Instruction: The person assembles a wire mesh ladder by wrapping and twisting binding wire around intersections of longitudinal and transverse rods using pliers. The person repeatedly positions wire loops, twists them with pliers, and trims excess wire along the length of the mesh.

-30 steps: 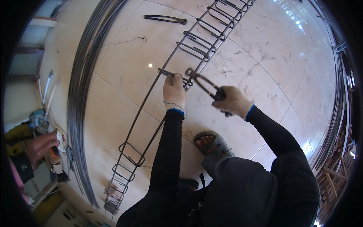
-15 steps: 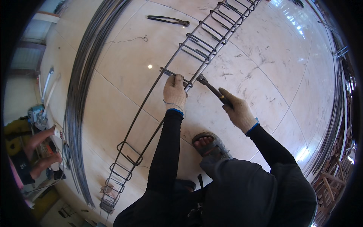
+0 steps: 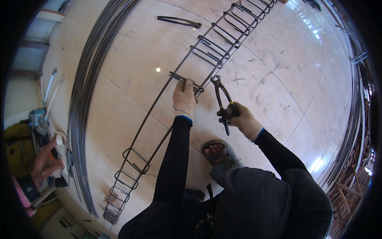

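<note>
On my feed, L hand [image 3: 184, 95] (gloved) is closed in a pinch on a steel stirrup [image 3: 177, 76]; can't tell how firmly. R hand [image 3: 243, 117], also gloved, is part-curled round the spread handles of end-cutting pincers [image 3: 219, 97]; tool jaws look slightly parted, just beside the stirrup's R end, not on it AFAICT. To do this well, I'd have L pin the stirrup square across both long bars, fingertips tucked clear of the bite, & R come in straight at the corner w/ a light, even squeeze; any tie wire there is too small for me to see. Outward: the rebar cage [image 3: 149, 114] runs diagonally, top R to bottom L, on the tiled floor [image 3: 274, 115], w/ a wide stirrup-free stretch below L hand. 2nd pincers [image 3: 194, 24] lie L of the cage's upper part; rod bundle [image 3: 81, 95] is farther L.
</note>
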`<state>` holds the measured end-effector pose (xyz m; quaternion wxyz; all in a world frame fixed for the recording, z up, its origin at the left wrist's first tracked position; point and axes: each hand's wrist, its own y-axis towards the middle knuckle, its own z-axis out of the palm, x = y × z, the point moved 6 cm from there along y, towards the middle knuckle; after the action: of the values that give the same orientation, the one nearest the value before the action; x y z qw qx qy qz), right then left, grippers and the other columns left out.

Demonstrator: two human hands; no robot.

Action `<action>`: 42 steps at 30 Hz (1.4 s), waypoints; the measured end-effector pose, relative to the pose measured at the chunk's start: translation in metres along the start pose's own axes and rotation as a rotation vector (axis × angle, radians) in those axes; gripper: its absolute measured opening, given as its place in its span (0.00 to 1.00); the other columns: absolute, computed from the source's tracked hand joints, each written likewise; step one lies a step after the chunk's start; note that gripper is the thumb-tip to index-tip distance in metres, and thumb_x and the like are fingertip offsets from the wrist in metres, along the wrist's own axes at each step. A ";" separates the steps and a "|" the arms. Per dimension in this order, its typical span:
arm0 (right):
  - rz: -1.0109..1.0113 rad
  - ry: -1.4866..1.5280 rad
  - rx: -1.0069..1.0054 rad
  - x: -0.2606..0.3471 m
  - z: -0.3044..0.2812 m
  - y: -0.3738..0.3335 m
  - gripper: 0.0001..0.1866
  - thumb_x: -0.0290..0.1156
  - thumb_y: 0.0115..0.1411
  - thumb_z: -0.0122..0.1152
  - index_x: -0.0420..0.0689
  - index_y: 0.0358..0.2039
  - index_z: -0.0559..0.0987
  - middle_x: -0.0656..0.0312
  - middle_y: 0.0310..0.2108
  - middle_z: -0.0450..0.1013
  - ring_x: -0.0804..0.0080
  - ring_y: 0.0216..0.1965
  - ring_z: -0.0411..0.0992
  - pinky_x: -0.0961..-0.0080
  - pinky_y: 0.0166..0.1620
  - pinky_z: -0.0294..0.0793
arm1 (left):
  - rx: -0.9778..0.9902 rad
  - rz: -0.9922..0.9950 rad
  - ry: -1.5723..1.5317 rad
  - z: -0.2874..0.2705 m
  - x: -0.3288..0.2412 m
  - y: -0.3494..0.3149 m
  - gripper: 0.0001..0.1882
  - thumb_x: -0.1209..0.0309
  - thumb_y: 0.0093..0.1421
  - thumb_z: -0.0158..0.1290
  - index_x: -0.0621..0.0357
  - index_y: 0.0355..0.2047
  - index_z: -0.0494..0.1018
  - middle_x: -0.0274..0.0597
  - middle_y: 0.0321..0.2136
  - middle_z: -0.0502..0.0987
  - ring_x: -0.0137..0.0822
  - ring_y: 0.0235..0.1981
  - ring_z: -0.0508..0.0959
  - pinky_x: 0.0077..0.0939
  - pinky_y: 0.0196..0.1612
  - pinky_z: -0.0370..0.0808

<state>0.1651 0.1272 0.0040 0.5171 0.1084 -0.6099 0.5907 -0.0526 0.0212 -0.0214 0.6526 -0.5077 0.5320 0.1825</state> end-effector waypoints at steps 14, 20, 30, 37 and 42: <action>-0.166 -0.668 -0.113 0.018 -0.013 0.004 0.41 0.08 0.48 0.44 0.39 0.64 0.78 0.49 0.62 0.75 0.54 0.62 0.76 0.63 0.66 0.75 | 0.009 0.000 0.015 0.000 -0.002 0.000 0.17 0.58 0.76 0.52 0.61 0.44 0.78 0.37 0.31 0.79 0.27 0.21 0.75 0.24 0.20 0.73; -0.286 -0.966 -0.140 0.043 -0.028 0.008 0.36 0.10 0.50 0.48 0.44 0.60 0.81 0.49 0.60 0.76 0.44 0.60 0.75 0.58 0.62 0.76 | -0.002 0.007 0.020 0.002 -0.004 -0.002 0.18 0.57 0.76 0.52 0.61 0.45 0.78 0.37 0.32 0.79 0.26 0.21 0.75 0.24 0.20 0.73; 0.200 -0.771 0.116 0.075 -0.019 0.004 0.38 0.11 0.56 0.46 0.47 0.67 0.78 0.48 0.53 0.79 0.56 0.46 0.81 0.63 0.44 0.83 | -0.015 0.010 0.046 -0.005 -0.001 0.000 0.19 0.56 0.76 0.53 0.61 0.47 0.78 0.36 0.32 0.79 0.27 0.22 0.76 0.23 0.20 0.74; 0.013 -0.975 0.059 0.068 -0.024 0.012 0.40 0.13 0.54 0.47 0.47 0.70 0.76 0.46 0.50 0.79 0.56 0.39 0.81 0.64 0.39 0.82 | -0.007 0.019 0.034 -0.003 0.003 0.002 0.19 0.55 0.76 0.53 0.61 0.48 0.78 0.37 0.32 0.80 0.27 0.23 0.77 0.23 0.20 0.74; 0.100 -0.931 0.034 0.065 -0.021 0.010 0.39 0.13 0.53 0.48 0.45 0.68 0.76 0.45 0.52 0.79 0.53 0.40 0.82 0.62 0.40 0.83 | -0.039 0.040 0.033 0.000 0.002 0.001 0.18 0.56 0.76 0.53 0.60 0.44 0.78 0.37 0.27 0.79 0.28 0.18 0.74 0.25 0.18 0.70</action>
<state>0.1397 0.1781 0.0426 0.1577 0.3408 -0.7717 0.5133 -0.0528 0.0211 -0.0234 0.6299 -0.5125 0.5491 0.1977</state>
